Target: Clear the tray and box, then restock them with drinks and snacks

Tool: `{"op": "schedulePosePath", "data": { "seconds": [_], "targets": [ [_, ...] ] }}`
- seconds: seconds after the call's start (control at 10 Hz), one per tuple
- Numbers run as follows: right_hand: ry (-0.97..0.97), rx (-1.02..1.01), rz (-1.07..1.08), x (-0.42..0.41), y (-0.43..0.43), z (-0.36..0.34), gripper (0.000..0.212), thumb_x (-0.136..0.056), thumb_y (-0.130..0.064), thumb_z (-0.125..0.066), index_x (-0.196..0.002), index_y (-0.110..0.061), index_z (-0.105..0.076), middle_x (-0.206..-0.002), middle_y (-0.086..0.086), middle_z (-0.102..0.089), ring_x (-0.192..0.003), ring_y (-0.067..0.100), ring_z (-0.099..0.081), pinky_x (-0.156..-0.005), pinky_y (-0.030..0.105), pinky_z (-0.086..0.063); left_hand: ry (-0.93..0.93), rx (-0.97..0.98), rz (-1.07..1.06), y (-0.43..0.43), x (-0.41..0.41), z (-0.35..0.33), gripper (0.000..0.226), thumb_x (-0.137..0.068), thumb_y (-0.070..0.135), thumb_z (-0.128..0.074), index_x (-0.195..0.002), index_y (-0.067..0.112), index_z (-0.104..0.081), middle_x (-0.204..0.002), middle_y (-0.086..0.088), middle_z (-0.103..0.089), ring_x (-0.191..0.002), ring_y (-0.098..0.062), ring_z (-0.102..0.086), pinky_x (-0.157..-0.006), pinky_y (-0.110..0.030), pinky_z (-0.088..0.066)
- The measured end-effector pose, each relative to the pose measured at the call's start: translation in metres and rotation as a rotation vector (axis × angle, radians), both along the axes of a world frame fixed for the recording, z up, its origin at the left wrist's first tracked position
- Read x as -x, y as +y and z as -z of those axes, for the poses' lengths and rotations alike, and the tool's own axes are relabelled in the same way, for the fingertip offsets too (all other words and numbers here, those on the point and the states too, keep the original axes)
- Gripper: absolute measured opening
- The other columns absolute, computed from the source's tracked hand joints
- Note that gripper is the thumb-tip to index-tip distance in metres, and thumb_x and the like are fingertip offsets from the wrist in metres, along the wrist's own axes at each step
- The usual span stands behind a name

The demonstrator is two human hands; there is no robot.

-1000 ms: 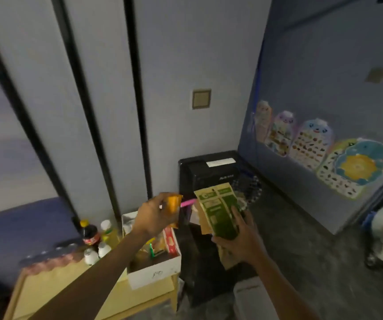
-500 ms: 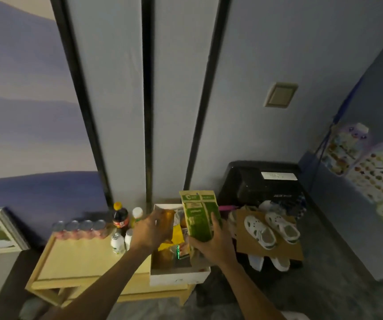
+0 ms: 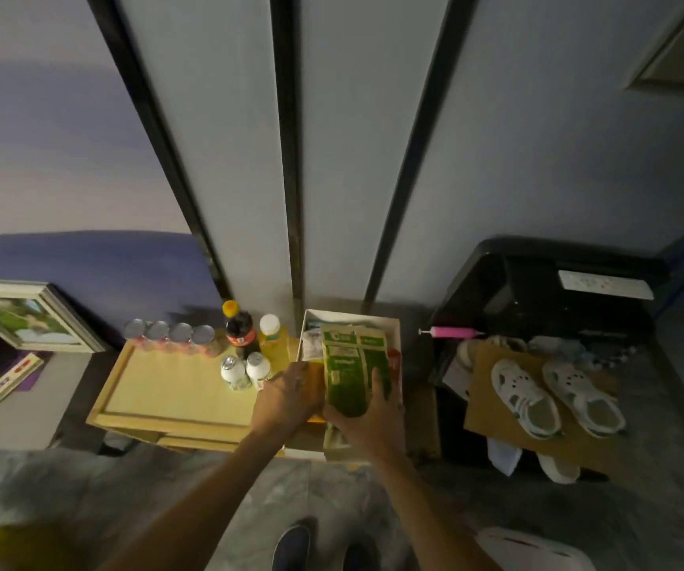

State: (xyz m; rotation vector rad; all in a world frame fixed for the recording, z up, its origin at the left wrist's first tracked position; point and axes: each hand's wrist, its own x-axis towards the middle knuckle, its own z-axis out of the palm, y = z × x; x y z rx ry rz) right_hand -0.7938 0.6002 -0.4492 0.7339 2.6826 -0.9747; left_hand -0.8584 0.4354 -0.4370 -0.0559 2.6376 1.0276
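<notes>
My right hand (image 3: 367, 424) grips a green and tan snack packet (image 3: 352, 368) and holds it upright over the white box (image 3: 389, 323). My left hand (image 3: 286, 399) is closed on an orange packet (image 3: 316, 379), mostly hidden by the fingers, at the box's left edge. The box sits on the right end of the pale wooden tray (image 3: 167, 399). At the tray's back stand a row of cans (image 3: 171, 335), a cola bottle (image 3: 240, 329), a yellow juice bottle (image 3: 272, 340) and two small white bottles (image 3: 245, 370).
A black cabinet (image 3: 538, 282) stands right of the box, with white sandals (image 3: 554, 393) on cardboard (image 3: 492, 410) and a pink pump (image 3: 453, 332). A framed picture (image 3: 23, 319) leans at the left. My shoes (image 3: 290, 548) stand on grey floor.
The view swung left and down from the wall onto the tray. Both hands lowered with their packets from in front of the cabinet to just over the box.
</notes>
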Motion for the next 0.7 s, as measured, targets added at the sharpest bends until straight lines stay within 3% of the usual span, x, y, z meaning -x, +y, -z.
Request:
{"op": "schedulePosePath", "data": {
  "seconds": [0.1,0.2,0.4,0.5,0.7],
  "targets": [
    [-0.092,-0.051,0.009,-0.006,-0.008,0.016,0.139,-0.063,-0.104,-0.057,-0.168,-0.034,0.001,-0.175,0.012,-0.003,-0.159,0.041,-0.020,-0.123,0.057,-0.037,-0.071,0.053,0.004,0.001,-0.004,0.020,0.051,-0.093,0.050,-0.070,-0.140,0.034,-0.058,-0.124,-0.004,-0.075,-0.110,-0.032,-0.073,-0.089,-0.044,-0.058],
    [-0.193,-0.130,-0.012,-0.009,-0.011,0.036,0.140,-0.061,-0.104,-0.055,-0.167,-0.037,0.007,-0.173,0.014,-0.002,-0.159,0.044,-0.014,-0.122,0.063,-0.034,-0.076,0.123,0.071,-0.003,-0.007,0.047,0.065,-0.085,0.052,-0.076,-0.143,0.038,-0.053,-0.125,-0.004,-0.075,-0.108,-0.032,-0.074,-0.087,-0.046,-0.061],
    [-0.210,-0.251,-0.012,-0.002,-0.017,0.053,0.140,-0.059,-0.107,-0.047,-0.168,-0.034,0.002,-0.172,0.019,-0.011,-0.157,0.044,-0.021,-0.125,0.060,-0.030,0.012,0.310,0.113,0.005,-0.005,0.046,0.052,-0.090,0.060,-0.065,-0.135,0.036,-0.057,-0.111,-0.001,-0.075,-0.094,-0.030,-0.074,-0.077,-0.044,-0.061],
    [-0.231,-0.234,-0.028,-0.003,-0.014,0.051,0.139,-0.060,-0.106,-0.046,-0.167,-0.034,0.006,-0.173,0.018,-0.004,-0.159,0.045,-0.015,-0.127,0.060,-0.026,0.016,0.344,0.135,0.004,-0.008,0.044,0.053,-0.091,0.060,-0.064,-0.137,0.035,-0.056,-0.111,0.000,-0.072,-0.099,-0.028,-0.070,-0.078,-0.043,-0.060],
    [-0.131,-0.175,-0.134,-0.002,0.000,0.042,0.142,-0.067,-0.107,-0.044,-0.169,-0.025,0.011,-0.177,0.012,0.007,-0.163,0.040,-0.005,-0.128,0.056,-0.028,0.021,0.311,0.171,-0.012,-0.004,0.036,0.081,-0.084,0.072,-0.068,-0.154,0.040,-0.044,-0.151,0.005,-0.046,-0.126,-0.025,-0.062,-0.088,-0.044,-0.060]
  ]
}}
